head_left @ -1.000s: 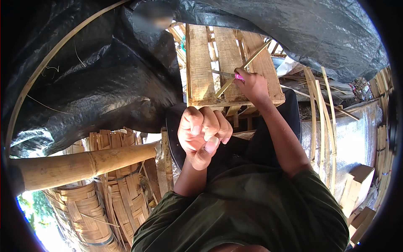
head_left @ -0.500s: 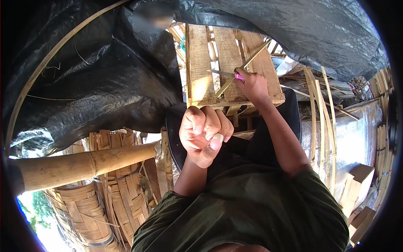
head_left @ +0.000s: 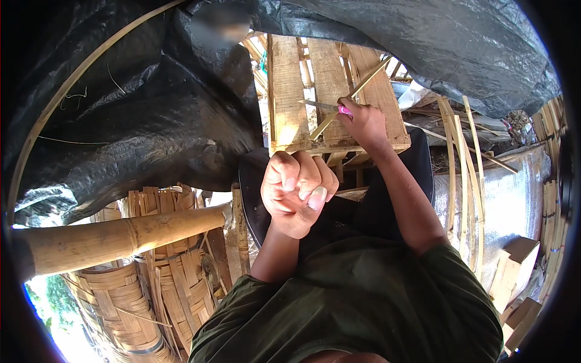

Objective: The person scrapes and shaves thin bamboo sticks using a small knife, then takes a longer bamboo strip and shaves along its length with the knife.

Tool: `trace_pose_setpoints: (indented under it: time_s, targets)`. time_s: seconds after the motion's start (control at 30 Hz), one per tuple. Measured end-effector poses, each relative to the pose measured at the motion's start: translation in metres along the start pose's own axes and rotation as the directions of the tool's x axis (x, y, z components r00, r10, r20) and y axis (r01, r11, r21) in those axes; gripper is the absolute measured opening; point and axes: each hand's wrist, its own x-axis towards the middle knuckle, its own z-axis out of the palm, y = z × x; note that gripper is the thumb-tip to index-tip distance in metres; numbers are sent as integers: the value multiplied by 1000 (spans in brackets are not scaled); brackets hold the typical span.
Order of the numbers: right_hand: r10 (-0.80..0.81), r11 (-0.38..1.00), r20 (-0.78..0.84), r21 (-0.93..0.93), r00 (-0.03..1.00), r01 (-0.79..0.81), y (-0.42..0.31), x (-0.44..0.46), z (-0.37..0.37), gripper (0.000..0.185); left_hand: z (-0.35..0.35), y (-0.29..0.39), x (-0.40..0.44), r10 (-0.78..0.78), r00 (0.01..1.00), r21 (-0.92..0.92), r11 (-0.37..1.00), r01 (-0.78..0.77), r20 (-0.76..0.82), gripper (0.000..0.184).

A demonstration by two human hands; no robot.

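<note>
My right hand (head_left: 368, 126) rests over the slatted wooden bench (head_left: 285, 91), closed around the pink handle of a knife (head_left: 319, 104). Its narrow blade points left across the boards. A thin bamboo strip (head_left: 370, 80) runs diagonally under or through that same hand; whether the fingers also grip it I cannot tell. Closer to me, my left hand (head_left: 298, 196) is raised in front of the bench edge, palm side up. Its fingers are curled into a loose fist, the thumb folded towards them, and no object shows in it.
Black plastic sheeting (head_left: 151, 115) hangs at the left and overhead. A thick bamboo pole (head_left: 127, 236) juts in at left, above woven bamboo baskets (head_left: 124, 302). Several long bamboo strips (head_left: 463, 175) lean at right, near a wooden block (head_left: 514, 269).
My left hand has shifted slightly to the right, its fingers still curled. My right hand, the knife and the bamboo strip look unmoved.
</note>
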Motion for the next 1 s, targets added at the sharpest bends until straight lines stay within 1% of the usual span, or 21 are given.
trace_pose_setpoints:
  time_s: [0.1, 0.13, 0.2, 0.23, 0.27, 0.3, 0.33, 0.37, 0.4, 0.47, 0.5, 0.6, 0.67, 0.7, 0.73, 0.8, 0.83, 0.87, 0.93, 0.97, 1.0]
  targets:
    - [-9, 1000, -7, 4, 1000, 9, 0, 0, -1, 28, -20, -2, 0, -5, 1000, -56, 998, 7, 28, 40]
    - [-4, 1000, -10, 15, 1000, 5, -1, 0, -1, 28, -32, 0, 4, 9, 996, -94, 996, -1, 89, 36]
    - [0, 1000, -17, 25, 1000, 0, -2, 0, -3, 28, -45, 4, 8, 80, 997, 379, 922, -74, 0, 31]
    - [7, 1000, -4, 29, 1000, -7, -2, 0, -4, 27, -62, 6, 9, 46, 999, 593, 804, -50, 22, 30]
    - [12, 999, 11, 36, 1000, -13, -3, 1, -4, 27, -81, 7, 12, 5, 999, 782, 622, -39, 46, 33]
    - [10, 999, 6, 37, 1000, -10, -4, 1, -4, 27, -92, 12, 18, -97, 989, 887, 459, -58, 115, 37]
    - [16, 999, 19, 28, 1000, -16, -3, 2, -3, 26, -101, 14, 21, -208, 965, 955, 281, -98, 161, 41]
    - [21, 1000, 32, 19, 999, -22, -3, 2, -3, 25, -111, 11, 16, -322, 943, 986, 162, -29, 81, 52]
    - [18, 1000, 26, 17, 999, -18, -4, 3, -4, 25, -113, 5, 13, -317, 944, 986, 162, -36, 86, 52]
    - [20, 1000, 15, 10, 1000, -20, -6, 4, -5, 24, -111, -14, 7, -335, 942, 998, -44, -53, 35, 57]
    - [12, 1000, 10, 5, 1000, -13, -4, 5, -3, 24, -116, -23, 5, -338, 940, 997, -41, -61, 43, 57]
    - [-20, 1000, -31, 23, 999, 21, -1, 8, -2, 24, -123, -47, 5, -256, 962, 994, -21, -108, 100, 38]
    - [-49, 999, 18, -7, 999, 49, -1, 9, -6, 24, -133, -57, 10, -240, 960, 989, -4, -147, 142, 32]
    - [-5, 1000, 114, 10, 993, 4, -6, 10, -19, 28, -138, -61, 9, -234, 956, 984, 9, -178, 176, 27]
    - [-9, 1000, 111, 6, 994, 9, -7, 10, -21, 28, -143, -66, 8, -228, 957, 983, 11, -181, 179, 27]
    - [-49, 976, 10, 215, 999, 45, -6, 7, -26, 24, -146, -70, 8, -118, 975, 981, 53, -185, 190, 21]
    - [-53, 976, 7, 211, 999, 50, -4, 6, -25, 24, -142, -67, 3, -129, 991, 997, 71, -21, 30, 21]
    - [15, 956, 15, 292, 1000, -19, 0, 4, -22, 29, -142, -65, 3, -122, 992, 997, 73, -23, 32, 21]
    - [77, 927, 35, 366, 996, -84, -10, 6, -34, 35, -140, -55, 4, -318, 937, 982, 69, 174, -144, 22]
    - [259, 880, 252, 337, 932, -335, -13, 6, -42, 38, -140, -55, 8, -264, 963, 993, 113, -14, 43, 22]
    - [420, 787, 448, 253, 789, -563, -20, 6, -49, 41, -139, -53, 8, -265, 963, 993, 115, -10, 40, 22]
